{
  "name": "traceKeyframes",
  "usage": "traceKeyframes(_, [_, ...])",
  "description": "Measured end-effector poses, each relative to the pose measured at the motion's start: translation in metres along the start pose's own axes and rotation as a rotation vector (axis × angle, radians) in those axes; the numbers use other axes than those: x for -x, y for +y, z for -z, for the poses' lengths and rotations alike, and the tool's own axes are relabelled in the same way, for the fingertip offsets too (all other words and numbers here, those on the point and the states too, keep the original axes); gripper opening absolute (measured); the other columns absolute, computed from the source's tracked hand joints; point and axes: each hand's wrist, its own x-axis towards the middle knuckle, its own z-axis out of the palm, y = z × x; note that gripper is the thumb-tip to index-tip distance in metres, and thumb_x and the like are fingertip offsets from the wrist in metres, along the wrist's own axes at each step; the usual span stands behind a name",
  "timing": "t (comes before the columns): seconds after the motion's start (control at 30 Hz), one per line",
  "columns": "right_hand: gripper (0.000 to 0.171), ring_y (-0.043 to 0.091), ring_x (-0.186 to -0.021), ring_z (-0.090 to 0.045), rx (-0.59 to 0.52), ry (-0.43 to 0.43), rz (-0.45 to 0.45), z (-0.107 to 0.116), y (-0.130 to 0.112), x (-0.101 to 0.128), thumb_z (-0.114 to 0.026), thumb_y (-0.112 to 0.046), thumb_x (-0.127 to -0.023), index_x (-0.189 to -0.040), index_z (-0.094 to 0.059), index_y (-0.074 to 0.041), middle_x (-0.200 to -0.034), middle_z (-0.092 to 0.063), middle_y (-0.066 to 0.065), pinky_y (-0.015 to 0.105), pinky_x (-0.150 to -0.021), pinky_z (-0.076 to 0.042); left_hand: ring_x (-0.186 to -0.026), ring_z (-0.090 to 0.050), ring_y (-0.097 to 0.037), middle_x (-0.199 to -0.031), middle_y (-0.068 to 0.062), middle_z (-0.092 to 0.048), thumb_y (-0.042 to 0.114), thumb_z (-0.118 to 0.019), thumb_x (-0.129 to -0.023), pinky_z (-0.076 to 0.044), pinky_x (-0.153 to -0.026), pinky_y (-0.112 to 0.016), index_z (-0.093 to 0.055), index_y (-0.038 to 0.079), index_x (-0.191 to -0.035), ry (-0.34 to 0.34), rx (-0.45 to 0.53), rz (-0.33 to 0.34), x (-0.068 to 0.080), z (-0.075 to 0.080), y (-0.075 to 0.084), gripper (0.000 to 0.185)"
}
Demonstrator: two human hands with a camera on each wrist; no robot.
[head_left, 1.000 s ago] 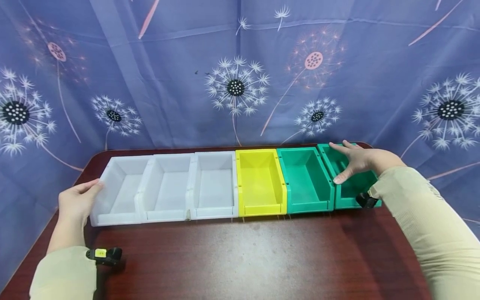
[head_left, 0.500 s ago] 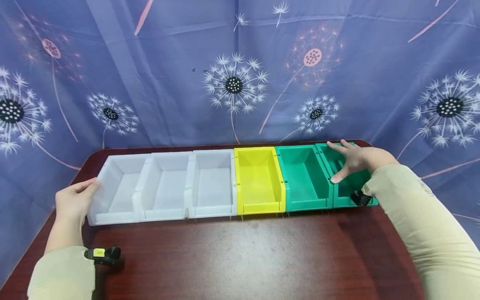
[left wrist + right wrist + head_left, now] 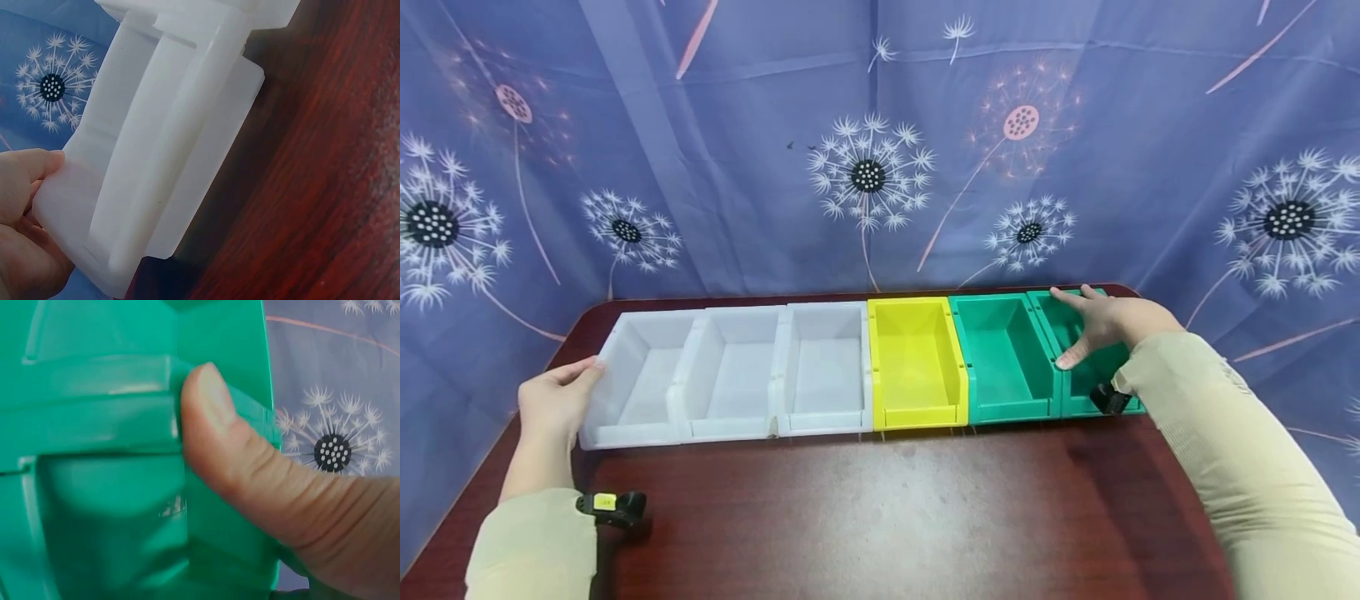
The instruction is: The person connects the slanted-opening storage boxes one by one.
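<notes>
In the head view, a row of bins spans the table: three white, one yellow bin [image 3: 920, 358] and two green. My left hand [image 3: 556, 400] holds the side wall of the leftmost white bin [image 3: 643, 375]; in the left wrist view its thumb [image 3: 50, 164] lies on the bin's edge, the other fingers curled below and partly hidden. My right hand [image 3: 1108, 325] spreads over the rightmost green bin [image 3: 1090, 379], fingers toward its back edge. The right thumb [image 3: 215, 425] presses at the adjoining walls between this bin and the other green bin [image 3: 1007, 358].
The dark red-brown table [image 3: 887, 517] extends in front of the row. A blue dandelion-print curtain [image 3: 737, 167] hangs close behind the bins and at both sides. Two more white bins, a middle one [image 3: 737, 375] and a right one [image 3: 827, 367], stand left of the yellow bin.
My right hand and the rightmost green bin have shifted slightly left; the green and yellow bins sit a little further left. My left hand stays at the white end of the row.
</notes>
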Motion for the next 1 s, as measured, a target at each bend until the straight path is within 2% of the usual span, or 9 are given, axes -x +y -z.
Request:
traceKeyframes(0.1, [0.135, 0.061, -0.132, -0.001, -0.022, -0.005, 0.026, -0.001, -0.003, 0.001, -0.078, -0.06, -0.055, -0.152, 0.003, -0.014, -0.15, 0.009, 0.036, 0.073, -0.095, -0.027, -0.127, -0.042, -0.031, -0.148, -0.014, -0.038, 0.043, -0.052, -0.092, -0.037, -0.105, -0.048, -0.047, 0.011, -0.139, -0.001, -0.006, -0.008, -0.001, -0.002, 0.001, 0.057])
traceKeyframes(0.13, [0.134, 0.061, -0.132, -0.001, -0.026, -0.004, 0.039, -0.002, -0.004, 0.001, -0.079, -0.058, -0.055, -0.152, 0.003, -0.015, -0.15, 0.009, 0.036, 0.074, -0.096, -0.024, -0.128, -0.041, -0.031, -0.149, -0.014, -0.038, 0.043, -0.051, -0.092, -0.037, -0.105, -0.048, -0.047, 0.01, -0.139, -0.005, -0.008, -0.012, -0.001, -0.003, 0.001, 0.057])
traceKeyframes(0.3, [0.125, 0.059, -0.133, -0.006, 0.005, -0.006, 0.091, -0.004, -0.015, 0.002, -0.081, -0.047, -0.059, -0.153, -0.003, -0.019, -0.152, 0.005, 0.034, 0.069, -0.094, -0.032, -0.131, -0.039, -0.032, -0.149, -0.014, -0.038, 0.044, -0.051, -0.092, -0.035, -0.106, -0.048, -0.047, 0.009, -0.139, -0.005, -0.01, -0.009, 0.003, -0.003, -0.002, 0.058])
traceKeyframes(0.37, [0.123, 0.059, -0.133, -0.011, 0.074, 0.006, 0.079, -0.001, -0.02, 0.002, -0.082, -0.047, -0.058, -0.153, -0.009, -0.02, -0.152, -0.001, 0.033, 0.065, -0.09, -0.038, -0.131, -0.038, -0.032, -0.148, -0.014, -0.038, 0.043, -0.051, -0.092, -0.035, -0.106, -0.048, -0.047, 0.009, -0.139, -0.006, 0.0, -0.002, 0.003, -0.003, -0.002, 0.057])
traceKeyframes(0.53, [0.122, 0.057, -0.133, -0.017, 0.237, 0.039, 0.017, 0.009, -0.029, 0.003, -0.083, -0.052, -0.057, -0.153, -0.015, -0.022, -0.152, -0.011, 0.031, 0.066, -0.087, -0.039, -0.131, -0.039, -0.032, -0.148, -0.014, -0.039, 0.044, -0.051, -0.092, -0.035, -0.106, -0.049, -0.047, 0.008, -0.138, -0.002, -0.001, -0.032, 0.001, -0.004, 0.002, 0.058])
traceKeyframes(0.7, [0.123, 0.058, -0.132, -0.016, 0.23, 0.015, -0.005, 0.01, -0.029, 0.0, -0.082, -0.054, -0.057, -0.153, -0.012, -0.022, -0.152, -0.008, 0.031, 0.066, -0.086, -0.04, -0.128, -0.042, -0.033, -0.144, -0.017, -0.043, 0.04, -0.049, -0.094, -0.037, -0.104, -0.049, -0.048, 0.007, -0.137, 0.018, -0.035, -0.073, -0.002, -0.01, 0.005, 0.055])
traceKeyframes(0.83, [0.124, 0.059, -0.131, -0.015, 0.14, 0.004, 0.015, 0.004, -0.017, -0.001, -0.08, -0.049, -0.058, -0.153, -0.01, -0.014, -0.15, -0.002, 0.036, 0.067, -0.093, -0.035, -0.125, -0.045, -0.041, -0.134, -0.024, -0.051, 0.027, -0.044, -0.096, -0.037, -0.101, -0.052, -0.053, 0.001, -0.132, 0.074, -0.184, -0.216, 0.0, -0.022, 0.012, 0.045])
traceKeyframes(0.93, [0.124, 0.061, -0.13, -0.015, 0.069, 0.049, 0.053, -0.002, -0.006, 0.003, -0.08, -0.049, -0.057, -0.152, -0.012, -0.006, -0.148, -0.005, 0.038, 0.073, -0.097, -0.022, -0.118, -0.045, -0.05, -0.129, -0.03, -0.051, 0.019, -0.037, -0.096, -0.038, -0.096, -0.057, -0.052, -0.005, -0.13, 0.1, -0.387, -0.319, 0.006, -0.032, 0.02, 0.044])
traceKeyframes(1.0, [0.122, 0.06, -0.129, -0.018, 0.027, 0.102, 0.082, -0.008, 0.001, 0.008, -0.078, -0.054, -0.061, -0.151, -0.013, -0.005, -0.149, -0.01, 0.037, 0.074, -0.097, -0.02, -0.116, -0.043, -0.053, -0.129, -0.034, -0.048, 0.019, -0.035, -0.096, -0.038, -0.094, -0.06, -0.047, -0.008, -0.132, 0.09, -0.493, -0.374, 0.012, -0.038, 0.026, 0.047])
